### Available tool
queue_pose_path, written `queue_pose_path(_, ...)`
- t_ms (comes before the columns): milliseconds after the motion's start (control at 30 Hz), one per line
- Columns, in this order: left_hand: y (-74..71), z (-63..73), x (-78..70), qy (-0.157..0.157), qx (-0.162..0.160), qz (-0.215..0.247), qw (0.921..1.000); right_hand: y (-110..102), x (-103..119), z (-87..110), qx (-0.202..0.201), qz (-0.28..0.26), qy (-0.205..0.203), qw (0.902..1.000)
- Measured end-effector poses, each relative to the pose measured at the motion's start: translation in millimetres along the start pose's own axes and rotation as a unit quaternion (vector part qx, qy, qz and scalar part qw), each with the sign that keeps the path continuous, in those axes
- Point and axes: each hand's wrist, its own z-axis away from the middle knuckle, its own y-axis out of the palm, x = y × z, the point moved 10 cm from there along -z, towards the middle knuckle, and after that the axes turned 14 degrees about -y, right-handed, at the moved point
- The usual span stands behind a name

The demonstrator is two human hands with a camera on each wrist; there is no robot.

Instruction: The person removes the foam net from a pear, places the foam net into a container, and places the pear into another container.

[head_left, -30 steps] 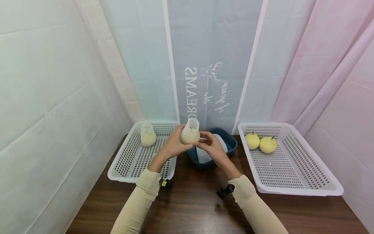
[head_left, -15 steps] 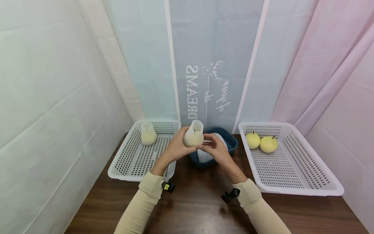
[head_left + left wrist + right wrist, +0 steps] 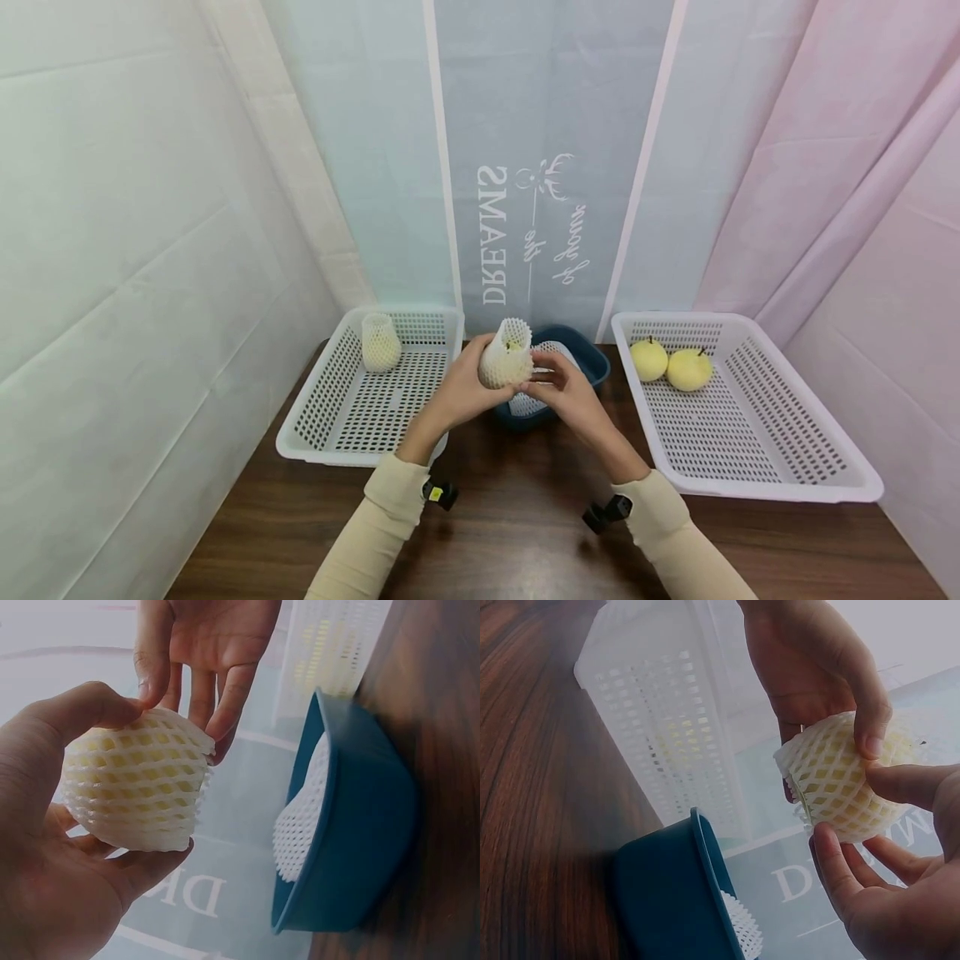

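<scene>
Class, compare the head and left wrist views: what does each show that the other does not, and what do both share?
Only the head view: the left white basket with its netted fruit, and the stem of the held fruit.

Only the left wrist view: the palm side of the right hand.

Both: the right hand and left hand on the held fruit, plus the blue bin holding white netting.

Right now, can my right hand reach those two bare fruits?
Probably, yes: your right hand would likely first release the netted fruit, but the bare fruits lie uncovered in the open right basket.
</scene>
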Motion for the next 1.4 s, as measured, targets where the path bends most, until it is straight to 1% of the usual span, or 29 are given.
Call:
queue_pose_path(167, 6.2, 4.5, 3.4, -0.003, -0.003, 0.008, 1.0000, -3.0, -2.8, 6.6, 0.002, 0.009, 0.006, 0.9999)
queue_pose_path(400, 12.4, 10.3, 5.9, 0.005, -0.014, 0.013, 0.9998, -5.3, -3.1, 14.3, 0.010, 0.022, 0.010, 0.9997)
queue_pose_path(567, 17.2, 15.4, 7.5, 0.007, -0.006, 0.024, 0.9997, -6.3, -2.3, 19.2, 0.018, 0.040, 0.016, 0.9989)
queue_pose_path(767, 25.8, 21.4, 11.1, 0.002, 0.018, 0.040, 0.9990, -8.3, -4.6, 27.6, 0.034, 0.049, 0.021, 0.9980)
queue_pose_path(900, 30.7, 26.0, 14.2, -0.001, 0.025, 0.047, 0.9986, -9.3, -8.0, 32.1, 0.039, 0.039, 0.027, 0.9982)
queue_pose_path(1067, 35.9, 30.3, 17.5, -0.004, 0.025, 0.046, 0.9986, -9.8, -11.6, 36.7, 0.038, 0.014, 0.034, 0.9986)
queue_pose_path(1167, 37.9, 32.7, 20.0, -0.008, 0.021, 0.039, 0.9990, -8.8, -11.6, 38.8, 0.046, 0.017, 0.022, 0.9985)
queue_pose_path(1300, 40.7, 36.6, 22.4, -0.010, 0.022, 0.039, 0.9989, -7.8, -10.5, 42.0, 0.058, 0.035, 0.002, 0.9977)
queue_pose_path(1400, 43.8, 40.4, 23.3, -0.007, 0.028, 0.046, 0.9985, -7.6, -11.4, 46.2, 0.064, 0.042, 0.001, 0.9970)
